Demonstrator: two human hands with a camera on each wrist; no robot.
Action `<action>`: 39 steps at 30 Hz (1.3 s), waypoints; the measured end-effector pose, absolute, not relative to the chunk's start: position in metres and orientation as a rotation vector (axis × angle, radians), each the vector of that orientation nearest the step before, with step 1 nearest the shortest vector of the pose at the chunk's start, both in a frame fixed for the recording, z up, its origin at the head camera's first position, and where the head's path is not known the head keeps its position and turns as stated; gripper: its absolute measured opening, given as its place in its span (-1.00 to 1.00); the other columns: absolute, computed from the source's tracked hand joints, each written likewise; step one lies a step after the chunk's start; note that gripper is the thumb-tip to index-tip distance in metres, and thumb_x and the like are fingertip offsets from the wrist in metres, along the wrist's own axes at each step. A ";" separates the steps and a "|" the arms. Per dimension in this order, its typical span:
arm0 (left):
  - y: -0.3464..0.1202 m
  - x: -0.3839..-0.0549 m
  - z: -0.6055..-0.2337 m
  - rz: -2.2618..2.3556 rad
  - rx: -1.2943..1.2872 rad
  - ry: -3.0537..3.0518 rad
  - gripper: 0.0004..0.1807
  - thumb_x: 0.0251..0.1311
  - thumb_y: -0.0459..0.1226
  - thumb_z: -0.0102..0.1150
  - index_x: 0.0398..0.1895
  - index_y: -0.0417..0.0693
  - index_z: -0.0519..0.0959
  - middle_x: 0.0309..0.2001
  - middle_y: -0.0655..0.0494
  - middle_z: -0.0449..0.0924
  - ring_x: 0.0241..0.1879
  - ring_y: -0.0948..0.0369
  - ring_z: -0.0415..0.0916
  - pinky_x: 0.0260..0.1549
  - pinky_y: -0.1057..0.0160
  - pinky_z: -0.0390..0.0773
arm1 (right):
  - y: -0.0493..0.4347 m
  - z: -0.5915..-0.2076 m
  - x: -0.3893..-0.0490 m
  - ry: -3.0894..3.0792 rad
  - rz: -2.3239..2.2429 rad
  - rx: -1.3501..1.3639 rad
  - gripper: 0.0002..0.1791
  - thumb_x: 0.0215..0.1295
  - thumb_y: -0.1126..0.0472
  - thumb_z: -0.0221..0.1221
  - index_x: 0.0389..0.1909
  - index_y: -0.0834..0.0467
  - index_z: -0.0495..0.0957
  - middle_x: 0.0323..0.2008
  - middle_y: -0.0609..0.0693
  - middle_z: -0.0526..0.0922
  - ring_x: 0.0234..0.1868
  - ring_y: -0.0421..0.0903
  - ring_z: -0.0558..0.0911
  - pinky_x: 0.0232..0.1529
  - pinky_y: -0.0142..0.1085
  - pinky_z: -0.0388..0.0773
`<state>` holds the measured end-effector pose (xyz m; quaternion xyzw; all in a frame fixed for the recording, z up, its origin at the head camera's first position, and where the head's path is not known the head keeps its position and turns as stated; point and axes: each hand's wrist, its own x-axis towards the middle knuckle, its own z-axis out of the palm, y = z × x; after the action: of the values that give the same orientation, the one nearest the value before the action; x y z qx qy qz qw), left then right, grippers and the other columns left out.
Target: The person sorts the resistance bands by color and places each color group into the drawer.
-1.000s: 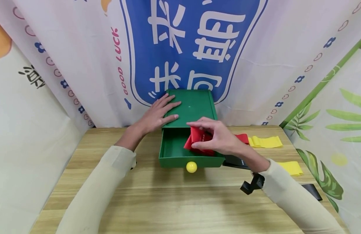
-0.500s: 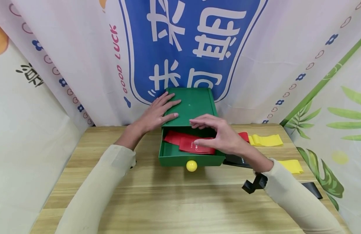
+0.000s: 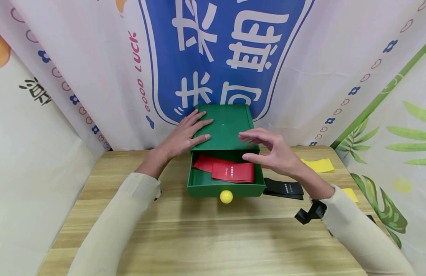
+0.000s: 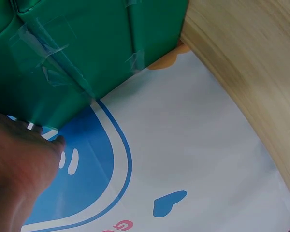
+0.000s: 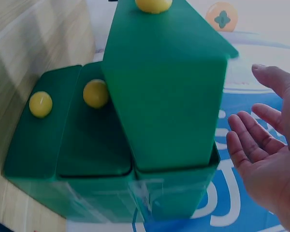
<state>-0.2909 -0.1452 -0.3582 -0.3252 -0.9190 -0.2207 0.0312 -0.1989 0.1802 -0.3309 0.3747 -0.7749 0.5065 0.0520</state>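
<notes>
My left hand [image 3: 183,138] lies with spread fingers on the top of a green drawer cabinet [image 3: 230,122]. The top drawer [image 3: 202,190], with a yellow knob [image 3: 226,197], is pulled out. Inside it lies a folded red resistance band [image 3: 233,172] marked "Heavy", overlapping a red strip [image 3: 203,162] on its left. Over the drawer's right side hovers my right hand [image 3: 278,155], thumb and fingers apart and holding nothing. In the right wrist view that hand [image 5: 280,154] is beside the pulled-out drawer [image 5: 169,106], palm showing.
Right of the cabinet, a folded black band [image 3: 283,188] lies on the wooden table [image 3: 199,241]. Yellow bands [image 3: 318,165] lie farther right, partly behind the right arm. Lower drawers [image 5: 94,135] are closed. A printed curtain [image 3: 296,96] hangs close behind.
My right hand has let go of the red resistance band, which now lies flat in the drawer, and has moved right and up. The left hand has stayed on the cabinet.
</notes>
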 end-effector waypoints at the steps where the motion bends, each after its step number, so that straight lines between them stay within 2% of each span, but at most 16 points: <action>1: -0.145 -0.290 -0.358 -0.683 -1.004 -2.830 -0.25 0.54 0.20 -0.08 0.69 0.19 0.22 0.74 0.02 -0.10 0.73 0.04 -0.41 0.64 -0.20 -0.28 | 0.183 -0.331 -0.200 -2.355 1.533 1.127 -0.40 0.26 0.45 0.43 0.35 0.30 0.57 0.22 0.26 0.63 0.22 0.14 0.64 0.29 -0.29 0.59; 8: -0.146 -0.290 -0.359 -0.693 -1.000 -2.828 -0.24 0.53 0.21 -0.11 0.69 0.19 0.21 0.74 0.03 -0.11 0.73 0.05 -0.42 0.64 -0.18 -0.30 | 0.205 -0.333 -0.207 -2.357 1.481 1.042 -0.44 0.27 0.50 0.40 0.31 0.37 0.58 0.23 0.31 0.63 0.22 0.14 0.64 0.24 -0.38 0.59; 17: -0.145 -0.288 -0.358 -0.698 -1.004 -2.821 -0.26 0.53 0.16 -0.05 0.69 0.18 0.22 0.74 0.03 -0.10 0.73 0.04 -0.41 0.64 -0.19 -0.29 | 0.239 -0.346 -0.216 -2.435 1.439 0.870 -0.50 0.36 0.42 0.36 0.32 0.28 0.60 0.28 0.20 0.64 0.23 -0.23 0.61 0.25 -0.46 0.54; 23: -0.145 -0.289 -0.358 -0.695 -1.005 -2.830 -0.26 0.54 0.18 -0.07 0.69 0.18 0.22 0.74 0.02 -0.10 0.73 0.04 -0.42 0.64 -0.18 -0.30 | 0.259 -0.357 -0.225 -2.489 1.458 0.824 -0.48 0.38 0.39 0.36 0.35 0.24 0.59 0.32 0.25 0.61 0.26 -0.23 0.60 0.25 -0.49 0.51; 29: -0.146 -0.289 -0.357 -0.687 -1.007 -2.829 -0.25 0.54 0.19 -0.08 0.69 0.18 0.21 0.74 0.01 -0.10 0.73 0.03 -0.41 0.64 -0.19 -0.28 | 0.279 -0.371 -0.235 -2.563 1.447 0.796 -0.47 0.38 0.39 0.36 0.36 0.24 0.58 0.34 0.20 0.61 0.24 -0.32 0.58 0.23 -0.55 0.48; 35: -0.146 -0.288 -0.358 -0.691 -1.006 -2.830 -0.26 0.54 0.17 -0.06 0.69 0.18 0.22 0.74 0.01 -0.10 0.73 0.03 -0.41 0.64 -0.20 -0.28 | 0.295 -0.386 -0.244 -2.666 1.377 0.744 -0.43 0.36 0.31 0.40 0.38 0.20 0.57 0.36 0.16 0.59 0.22 -0.38 0.53 0.23 -0.59 0.44; 39: -0.146 -0.287 -0.358 -0.695 -1.001 -2.835 -0.27 0.54 0.15 -0.05 0.69 0.17 0.22 0.74 0.01 -0.11 0.73 0.03 -0.42 0.64 -0.18 -0.30 | 0.304 -0.397 -0.251 -2.726 1.339 0.688 -0.40 0.33 0.26 0.44 0.39 0.19 0.57 0.38 0.16 0.57 0.23 -0.32 0.52 0.21 -0.62 0.41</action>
<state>-0.2874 -0.1461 -0.3577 -0.3244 -0.9183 -0.2251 0.0280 -0.2508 0.3038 -0.3966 0.2210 -0.8752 0.4300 0.0136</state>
